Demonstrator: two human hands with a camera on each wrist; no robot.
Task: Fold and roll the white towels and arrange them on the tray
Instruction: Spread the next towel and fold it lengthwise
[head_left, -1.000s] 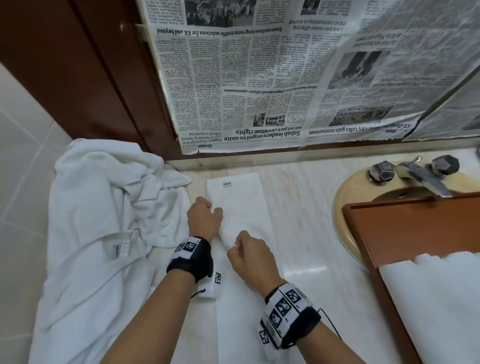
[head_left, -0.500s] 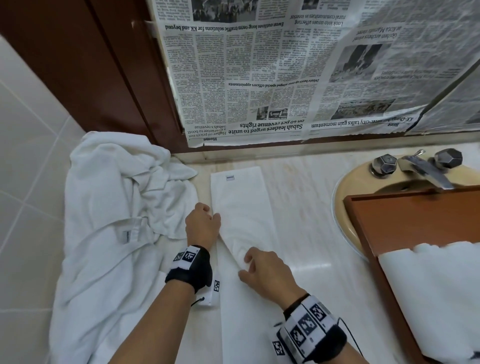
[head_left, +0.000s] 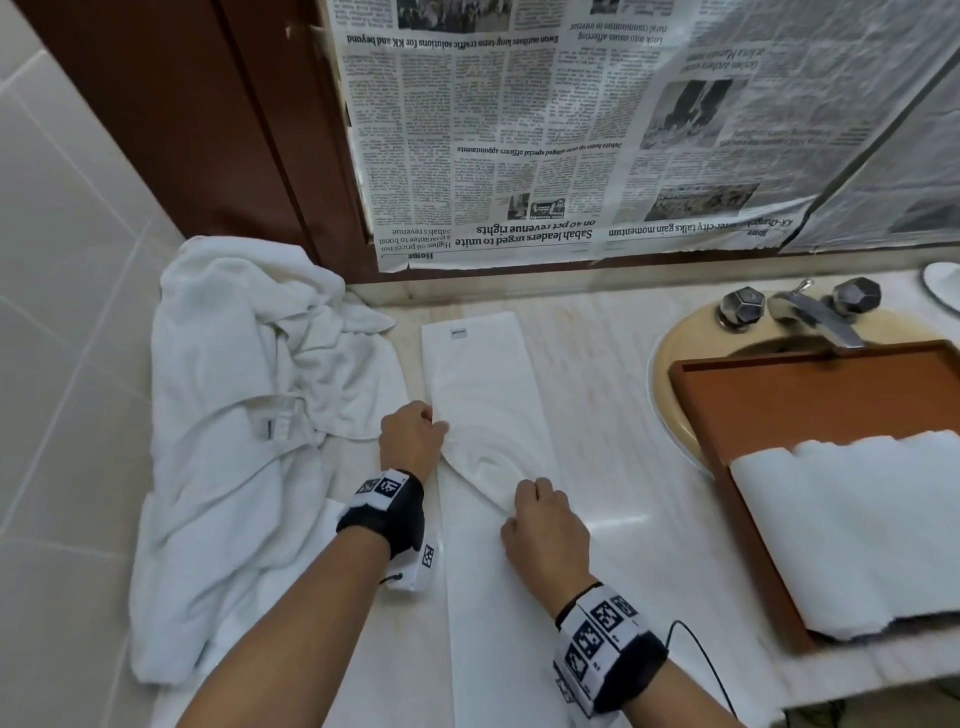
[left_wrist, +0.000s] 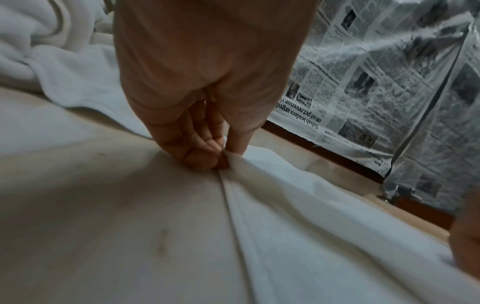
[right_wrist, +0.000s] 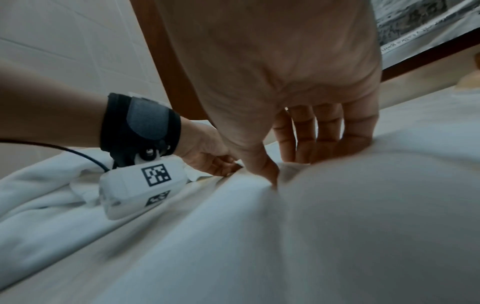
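A long, narrow strip of folded white towel (head_left: 483, 395) is lying flat on the pale, glossy marble counter (head_left: 597, 415), running away from the person toward the wall, with a small label near its far end. The left hand (head_left: 410, 441) is pinching the strip's left edge between thumb and curled fingertips (left_wrist: 205, 156), raising a soft ridge in the cloth. The right hand (head_left: 543, 525) is gripping the right side nearer the person, its thumb digging into the plush fabric and its fingers (right_wrist: 327, 131) curling over a bunched fold, so a slanted, rounded crease is running between the two hands. To the left, a crumpled heap of white terry cloth (head_left: 234, 441) is sprawling over the counter against the tiled wall. To the right, a rectangular brown tray (head_left: 779, 395) with a raised rim is sitting across the beige round sink (head_left: 675, 353), and rolled white towels (head_left: 857, 519) are lying side by side in its near half. Newspaper sheets (head_left: 571, 130) are hanging on the wall behind.
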